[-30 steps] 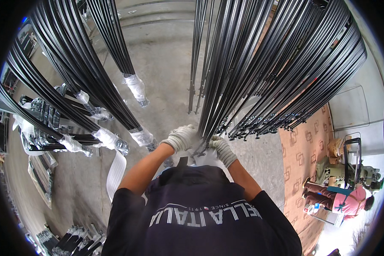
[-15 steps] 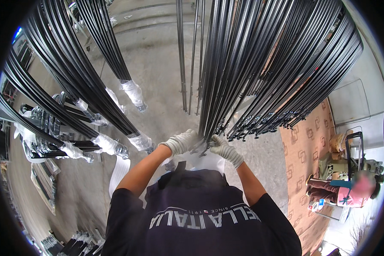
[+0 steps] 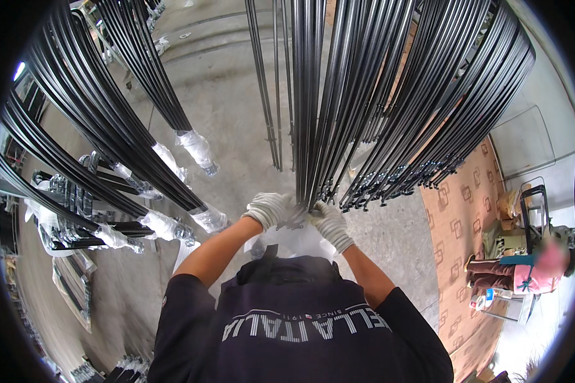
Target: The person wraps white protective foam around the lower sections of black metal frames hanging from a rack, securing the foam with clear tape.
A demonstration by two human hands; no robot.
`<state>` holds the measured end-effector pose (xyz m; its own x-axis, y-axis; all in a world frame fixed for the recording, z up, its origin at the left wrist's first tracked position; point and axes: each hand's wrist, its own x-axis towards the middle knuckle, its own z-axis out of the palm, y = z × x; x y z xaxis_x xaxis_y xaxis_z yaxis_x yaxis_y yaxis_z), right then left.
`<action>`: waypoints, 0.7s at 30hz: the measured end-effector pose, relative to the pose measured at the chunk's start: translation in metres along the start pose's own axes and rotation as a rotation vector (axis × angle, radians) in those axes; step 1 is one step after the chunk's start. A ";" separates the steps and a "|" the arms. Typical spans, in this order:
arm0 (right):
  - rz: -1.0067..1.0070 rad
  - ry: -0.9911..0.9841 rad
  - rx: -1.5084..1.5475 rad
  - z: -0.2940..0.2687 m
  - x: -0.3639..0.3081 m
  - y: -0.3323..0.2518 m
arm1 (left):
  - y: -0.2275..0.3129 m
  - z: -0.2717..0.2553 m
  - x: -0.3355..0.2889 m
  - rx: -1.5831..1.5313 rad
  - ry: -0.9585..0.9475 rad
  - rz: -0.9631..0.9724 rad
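Between my gloved hands are the lower ends of a bundle of long black metal tubes (image 3: 305,137). Hazy clear plastic film (image 3: 292,219) covers these ends, and small end fittings show dimly through it. My left hand (image 3: 266,210), in a white ribbed glove, is closed at the left side of the ends, its fingertips at the film. My right hand (image 3: 331,227), gloved alike, curls against the tubes from the right; its fingertips are partly hidden. Below the hands, more whitish plastic (image 3: 313,241) shows in front of my dark shirt.
Many more black tubes (image 3: 421,108) with end fittings hang close on the right. To the left, tube bundles (image 3: 102,121) have plastic-wrapped ends (image 3: 195,150). Patterned brown sheeting (image 3: 460,236) covers floor at right, where a person in pink (image 3: 533,274) is near equipment.
The tube ends between my hands, more exposed before, now show through hazy film. My right hand has shifted slightly left. The whole view has shifted a little.
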<state>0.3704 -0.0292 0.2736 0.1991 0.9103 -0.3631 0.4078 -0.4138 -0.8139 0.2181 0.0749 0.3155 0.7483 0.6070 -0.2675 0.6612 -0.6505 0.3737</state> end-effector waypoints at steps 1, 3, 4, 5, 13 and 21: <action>0.017 0.102 -0.054 0.003 -0.005 -0.008 | 0.005 -0.001 -0.002 0.000 0.038 0.006; 0.025 0.176 -0.120 0.005 -0.008 -0.019 | 0.015 -0.004 -0.008 -0.001 0.115 0.012; 0.035 0.196 -0.146 0.004 -0.009 -0.020 | 0.024 -0.013 -0.011 -0.005 0.095 0.014; 0.045 0.216 -0.171 0.003 -0.009 -0.019 | 0.025 -0.012 -0.012 -0.050 0.096 0.030; -0.099 0.187 0.217 0.020 0.007 0.003 | -0.047 0.070 0.012 -0.309 0.111 0.146; -0.094 -0.201 0.584 0.017 0.033 0.024 | -0.033 0.122 0.026 -1.522 0.123 -0.318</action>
<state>0.3718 -0.0092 0.2348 -0.0083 0.9508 -0.3098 -0.1502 -0.3074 -0.9396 0.2222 0.0570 0.1875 0.5341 0.7067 -0.4640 0.0541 0.5191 0.8530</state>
